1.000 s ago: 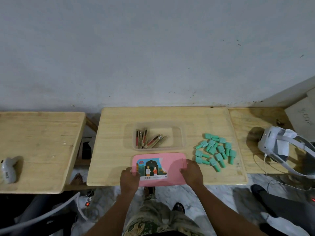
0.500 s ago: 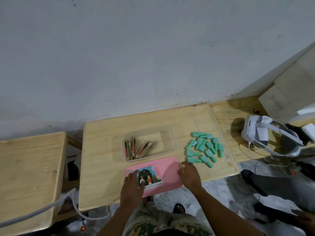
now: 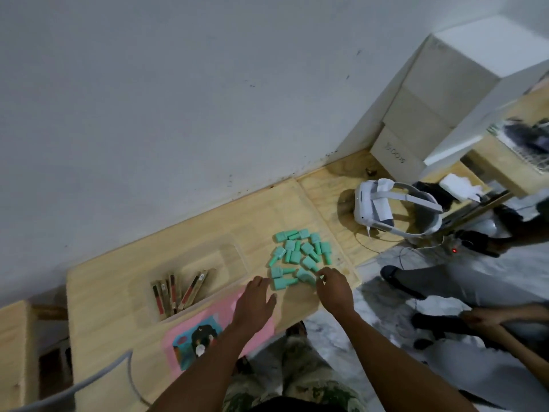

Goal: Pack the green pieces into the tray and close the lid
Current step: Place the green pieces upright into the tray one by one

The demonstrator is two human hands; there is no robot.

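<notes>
Several green pieces (image 3: 300,254) lie in a loose pile on the wooden table (image 3: 118,292), to the right of a clear plastic tray (image 3: 236,257). The tray holds a few wooden sticks with red stripes (image 3: 178,292). The pink lid (image 3: 190,343) with a picture lies flat at the table's near edge, partly under my left forearm. My left hand (image 3: 254,304) is flat with its fingers spread, its tips just short of the nearest green pieces. My right hand (image 3: 334,289) curls its fingertips onto the pile's near edge; whether it grips a piece is hidden.
A white headset (image 3: 383,209) with a cable lies on the adjoining board to the right. White boxes (image 3: 416,138) stand against the wall behind it. Another person's hand (image 3: 478,318) and legs are at the right. A grey cable (image 3: 89,379) crosses the lower left.
Both hands have left the pink lid and moved right to the green pile. The camera has swung right and tilted.
</notes>
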